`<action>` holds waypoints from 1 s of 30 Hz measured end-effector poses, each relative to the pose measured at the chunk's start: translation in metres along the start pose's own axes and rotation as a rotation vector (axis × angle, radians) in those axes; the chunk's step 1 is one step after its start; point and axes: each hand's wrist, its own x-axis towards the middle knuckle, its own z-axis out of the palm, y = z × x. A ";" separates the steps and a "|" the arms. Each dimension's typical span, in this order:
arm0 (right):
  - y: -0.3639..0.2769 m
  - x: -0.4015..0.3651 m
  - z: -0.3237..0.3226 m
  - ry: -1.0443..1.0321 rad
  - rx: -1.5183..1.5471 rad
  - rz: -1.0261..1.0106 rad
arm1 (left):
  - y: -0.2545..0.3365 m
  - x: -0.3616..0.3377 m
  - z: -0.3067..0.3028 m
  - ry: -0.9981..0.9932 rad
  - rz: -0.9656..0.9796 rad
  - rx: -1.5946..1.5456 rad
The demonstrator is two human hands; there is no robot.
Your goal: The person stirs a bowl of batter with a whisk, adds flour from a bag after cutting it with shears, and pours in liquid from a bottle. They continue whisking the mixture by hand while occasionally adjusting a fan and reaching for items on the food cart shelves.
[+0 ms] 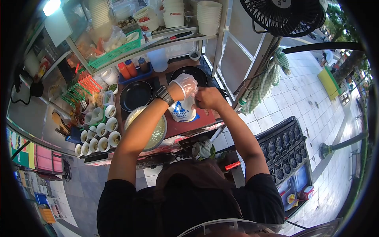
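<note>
A white flour bag with blue print [182, 113] stands on the reddish-brown counter in front of me. My left hand [186, 85], in a clear plastic glove and with a dark watch at the wrist, is closed at the bag's top. Beside it, my right hand [208, 98] is bare and curled in on the bag's upper right edge. Fingertips of both hands are partly hidden. Left of the bag, under my left forearm, is a large bowl of pale greenish batter [158, 134]. Two black frying pans, one at left [136, 96] and one behind my hands [189, 72], sit on the stove.
Several white cups with filling [103, 144] stand at the left. Sauce bottles [131, 68] sit in a blue tray behind. A shelf with a knife [181, 36] crosses above. At right are a fish-shaped mould pan [282, 152], a hanging checked cloth [262, 89] and a fan [282, 15].
</note>
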 end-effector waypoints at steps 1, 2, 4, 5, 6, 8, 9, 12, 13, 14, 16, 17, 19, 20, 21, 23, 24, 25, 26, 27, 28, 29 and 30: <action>0.000 0.005 -0.002 -0.141 -0.064 0.077 | -0.002 0.002 0.000 0.061 0.028 -0.052; -0.001 0.008 -0.004 -0.140 -0.064 0.076 | 0.001 0.004 -0.006 0.120 0.056 -0.104; -0.001 0.011 -0.006 -0.206 -0.092 0.170 | 0.005 0.013 -0.021 0.162 0.055 -0.082; 0.000 0.008 -0.004 -0.209 -0.091 0.168 | 0.012 0.015 -0.032 0.207 0.050 -0.062; 0.005 0.006 -0.003 -0.007 -0.008 0.129 | 0.015 0.015 -0.041 0.211 0.048 -0.058; 0.011 -0.004 -0.013 0.195 0.076 0.081 | 0.019 0.010 -0.058 0.385 0.046 -0.098; 0.008 -0.012 -0.029 0.142 0.129 0.211 | 0.024 0.003 -0.067 0.397 -0.058 -0.159; 0.011 -0.027 -0.030 -0.188 0.258 0.476 | 0.056 -0.033 -0.083 0.310 -0.244 -0.390; 0.014 -0.033 -0.019 -0.468 0.338 0.621 | 0.066 -0.044 -0.072 0.261 -0.265 -0.442; 0.028 -0.041 0.017 -0.478 0.345 0.624 | 0.077 -0.055 -0.057 0.209 -0.286 -0.498; 0.072 -0.053 0.119 -0.241 0.070 0.244 | 0.111 -0.076 -0.023 0.129 -0.312 -0.627; 0.072 -0.053 0.137 -0.229 0.221 0.364 | 0.124 -0.086 0.000 0.093 -0.337 -0.660; 0.064 -0.051 0.155 -0.200 0.087 0.415 | 0.150 -0.108 0.055 0.068 -0.391 -0.704; 0.061 -0.047 0.163 -0.149 -0.059 0.458 | 0.162 -0.121 0.083 0.084 -0.420 -0.708; 0.060 -0.044 0.168 -0.172 -0.047 0.445 | 0.176 -0.137 0.111 -0.017 -0.591 -0.804; 0.067 -0.037 0.173 -0.370 -0.045 0.431 | 0.194 -0.170 0.158 -0.154 -0.912 -1.072; 0.070 -0.032 0.175 -0.469 -0.047 0.425 | 0.195 -0.186 0.176 -0.155 -0.931 -1.083; 0.070 -0.030 0.178 -0.509 -0.094 0.442 | 0.198 -0.205 0.195 -0.098 -1.183 -1.227; 0.064 -0.027 0.167 -0.543 -0.081 0.439 | 0.204 -0.228 0.218 -0.045 -1.445 -1.366; 0.057 -0.015 0.139 -0.703 0.160 0.580 | 0.202 -0.259 0.259 0.087 -1.563 -1.394; 0.053 -0.007 0.124 -0.855 0.409 0.727 | 0.201 -0.290 0.292 0.216 -1.677 -1.408; 0.053 -0.005 0.124 -0.876 0.426 0.742 | 0.195 -0.309 0.301 0.105 -1.729 -1.353; 0.057 -0.005 0.126 -0.820 0.366 0.709 | 0.186 -0.324 0.309 -0.005 -1.772 -1.295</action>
